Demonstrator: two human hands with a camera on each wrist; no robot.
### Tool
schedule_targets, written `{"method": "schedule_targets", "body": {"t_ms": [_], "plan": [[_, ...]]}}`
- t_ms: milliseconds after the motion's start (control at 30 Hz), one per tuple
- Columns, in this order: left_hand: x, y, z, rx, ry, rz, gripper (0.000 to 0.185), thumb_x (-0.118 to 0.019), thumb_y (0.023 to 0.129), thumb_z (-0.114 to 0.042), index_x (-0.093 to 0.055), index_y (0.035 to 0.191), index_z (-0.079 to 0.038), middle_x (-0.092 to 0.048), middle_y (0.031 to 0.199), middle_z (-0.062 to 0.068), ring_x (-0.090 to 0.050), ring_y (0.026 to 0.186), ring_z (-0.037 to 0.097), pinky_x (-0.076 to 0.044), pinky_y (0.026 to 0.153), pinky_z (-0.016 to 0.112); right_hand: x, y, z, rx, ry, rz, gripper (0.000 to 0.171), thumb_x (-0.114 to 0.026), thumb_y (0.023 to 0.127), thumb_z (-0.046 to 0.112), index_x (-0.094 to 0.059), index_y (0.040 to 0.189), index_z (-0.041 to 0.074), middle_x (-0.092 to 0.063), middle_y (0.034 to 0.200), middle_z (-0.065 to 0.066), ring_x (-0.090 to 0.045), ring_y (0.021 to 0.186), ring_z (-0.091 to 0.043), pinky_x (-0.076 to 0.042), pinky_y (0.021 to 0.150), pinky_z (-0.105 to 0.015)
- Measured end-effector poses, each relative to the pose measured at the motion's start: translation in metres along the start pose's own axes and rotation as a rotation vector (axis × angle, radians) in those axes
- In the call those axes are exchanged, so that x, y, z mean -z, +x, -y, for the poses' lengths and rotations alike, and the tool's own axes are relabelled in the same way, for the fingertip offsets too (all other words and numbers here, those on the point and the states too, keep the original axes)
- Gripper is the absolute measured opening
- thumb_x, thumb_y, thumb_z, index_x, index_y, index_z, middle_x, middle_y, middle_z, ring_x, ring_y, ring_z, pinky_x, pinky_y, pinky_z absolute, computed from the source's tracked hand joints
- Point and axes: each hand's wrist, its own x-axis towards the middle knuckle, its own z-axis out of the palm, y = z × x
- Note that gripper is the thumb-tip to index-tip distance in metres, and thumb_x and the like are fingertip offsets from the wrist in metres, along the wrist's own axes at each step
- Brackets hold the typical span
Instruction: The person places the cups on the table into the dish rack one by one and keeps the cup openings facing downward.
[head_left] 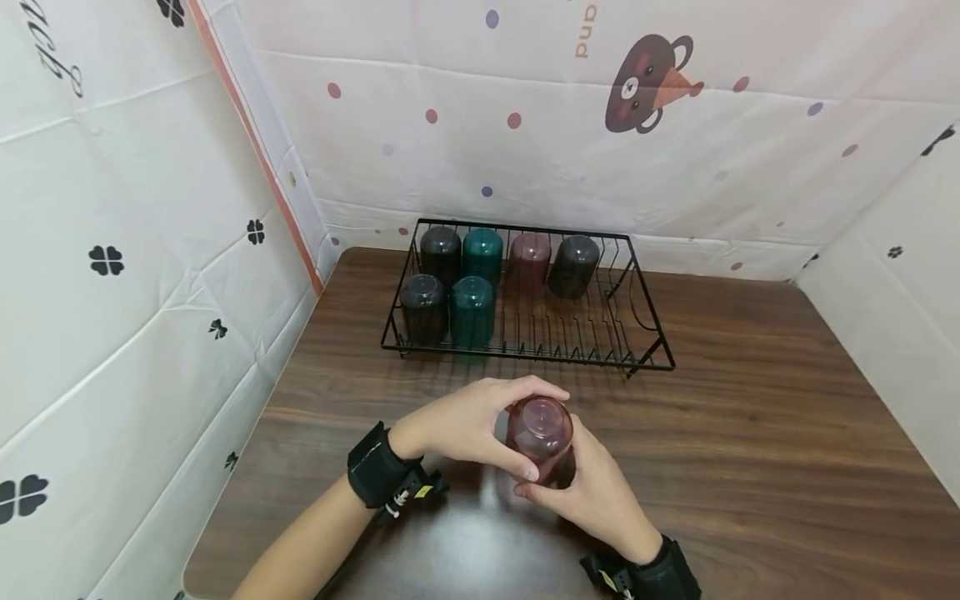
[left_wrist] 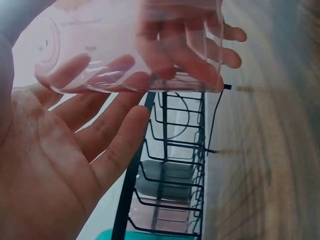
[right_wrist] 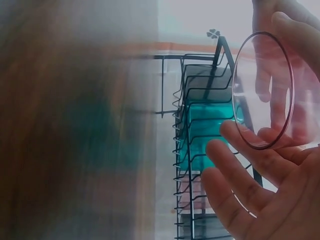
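Both hands on one pink translucent cup [head_left: 542,432], held upside down just above the near part of the desk [head_left: 750,467]. My left hand [head_left: 468,427] wraps it from the left, fingers curled over the base, thumb on the near side. My right hand [head_left: 592,492] cups it from below and right, fingers bent round the wall. Left wrist view: cup wall [left_wrist: 135,45] across my fingers [left_wrist: 107,120]. Right wrist view: open rim [right_wrist: 264,90] faces the camera, my fingertips [right_wrist: 235,137] on its edge. No label legible on the cup.

Desk is dark wood grain. Behind it, a black wire rack [head_left: 525,354] holds six cups upside down: front row smoky [head_left: 423,307] and teal [head_left: 472,310]; back row smoky [head_left: 440,252], teal [head_left: 482,254], pink [head_left: 530,260], smoky [head_left: 573,265].

Surround is white cloth with clovers, dots, a bear print [head_left: 648,83]; partial text "and" [head_left: 587,32], rest cut off.
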Motion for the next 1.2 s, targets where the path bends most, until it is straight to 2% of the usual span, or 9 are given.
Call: {"method": "schedule_targets", "body": {"t_ms": [200,367,600,800,967,1200], "plan": [[0.006,0.005,-0.003,-0.022,0.029,0.026,0.081,-0.083,0.083,-0.047,-0.042,0.15,-0.031,-0.06,0.136,-0.013,-0.059,0.118,-0.001,-0.052,0.096,0.023,0.001,0.003,0.002,0.027,0.014,0.002,0.095,-0.088,0.077,0.046,-0.033,0.155,0.034,-0.057,0.14,0.016,-0.061,0.12,-0.007,-0.056,0.093,-0.035],[0.012,0.009,-0.004,-0.051,0.07,0.063,0.081,-0.085,0.081,-0.047,-0.044,0.149,-0.029,-0.058,0.137,-0.011,-0.057,0.12,-0.001,-0.051,0.097,0.021,0.001,0.003,0.002,0.024,-0.004,0.004,0.099,-0.088,0.076,0.049,-0.032,0.156,0.033,-0.056,0.142,0.013,-0.06,0.123,-0.008,-0.056,0.095,-0.035],[0.019,0.013,-0.007,-0.054,0.085,0.096,0.08,-0.084,0.081,-0.049,-0.045,0.148,-0.028,-0.056,0.14,-0.011,-0.054,0.123,0.001,-0.049,0.099,0.021,0.001,0.006,0.004,0.03,0.018,0.014,0.096,-0.087,0.077,0.049,-0.034,0.155,0.03,-0.057,0.141,0.01,-0.061,0.12,-0.008,-0.055,0.092,-0.031],[0.02,0.014,-0.01,-0.037,0.087,0.117,0.08,-0.083,0.082,-0.048,-0.045,0.149,-0.029,-0.057,0.139,-0.011,-0.055,0.122,0.001,-0.049,0.099,0.02,0.0,0.005,0.005,0.021,0.038,0.004,0.092,-0.087,0.078,0.046,-0.036,0.153,0.033,-0.058,0.138,0.014,-0.063,0.116,-0.007,-0.056,0.09,-0.03],[0.019,0.014,-0.01,-0.035,0.105,0.118,0.079,-0.082,0.083,-0.048,-0.044,0.15,-0.029,-0.058,0.138,-0.01,-0.056,0.12,0.0,-0.049,0.098,0.019,-0.001,0.004,0.004,0.019,0.033,-0.017,0.089,-0.088,0.077,0.044,-0.038,0.151,0.034,-0.06,0.135,0.016,-0.063,0.109,-0.005,-0.056,0.085,-0.028],[0.02,0.014,-0.01,-0.05,0.165,0.085,0.082,-0.083,0.082,-0.049,-0.046,0.15,-0.024,-0.057,0.143,-0.007,-0.054,0.126,0.001,-0.049,0.101,0.021,-0.003,0.005,0.002,0.005,0.055,-0.008,0.092,-0.089,0.077,0.043,-0.036,0.152,0.033,-0.059,0.138,0.014,-0.062,0.116,-0.007,-0.055,0.091,-0.031]]}}
